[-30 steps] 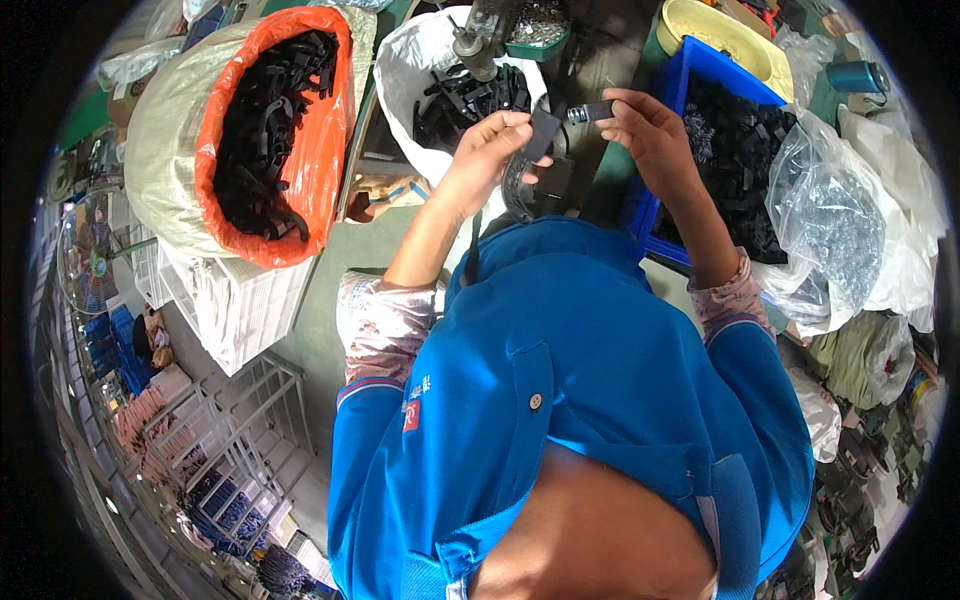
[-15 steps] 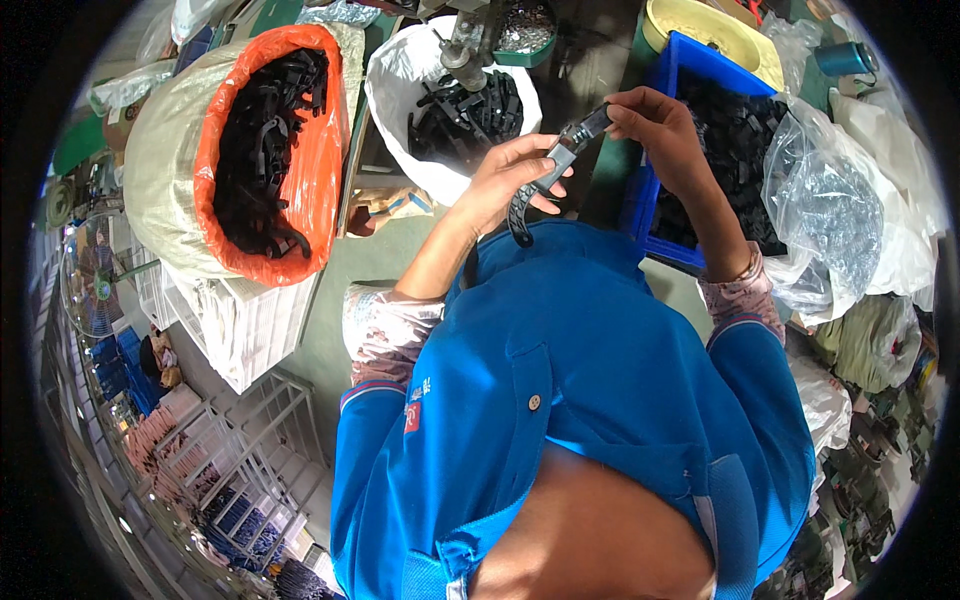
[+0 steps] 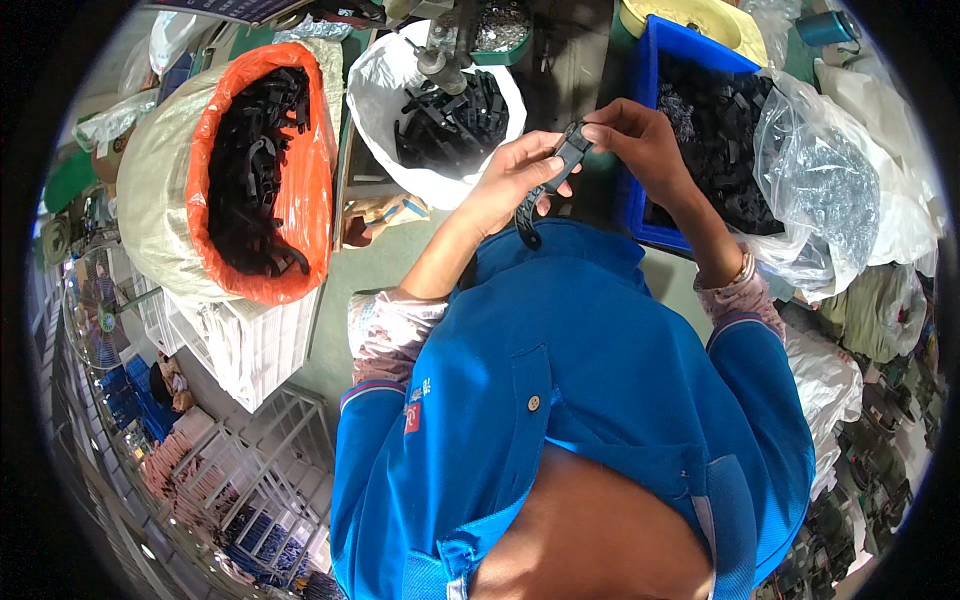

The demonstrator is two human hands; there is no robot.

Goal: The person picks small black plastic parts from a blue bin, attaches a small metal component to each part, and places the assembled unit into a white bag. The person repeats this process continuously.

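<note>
Just above my lap, a curved black plastic handle (image 3: 528, 217) with a flat, straight upper section slants up to the right. My left hand (image 3: 508, 180) is wrapped round its middle, thumb on top, and the perforated curved tail hangs below the fingers. At the upper end, my right hand (image 3: 640, 143) is closed in a pinch on a small black end piece, mostly hidden by the fingertips. The end piece meets the handle there; whether it is fastened I cannot tell.
A white-lined tub (image 3: 365, 95) of black parts stands ahead, with a metal machine head (image 3: 440, 70) over it. At left is an orange-lined sack (image 3: 318, 200) of black parts. A blue crate (image 3: 628, 205) with black pieces and clear plastic bags (image 3: 820, 190) lie right.
My right hand has come down and left, nearer to my left hand. The upper end of the handle, earlier stretched out farther, now looks shorter, with the end piece closer in.
</note>
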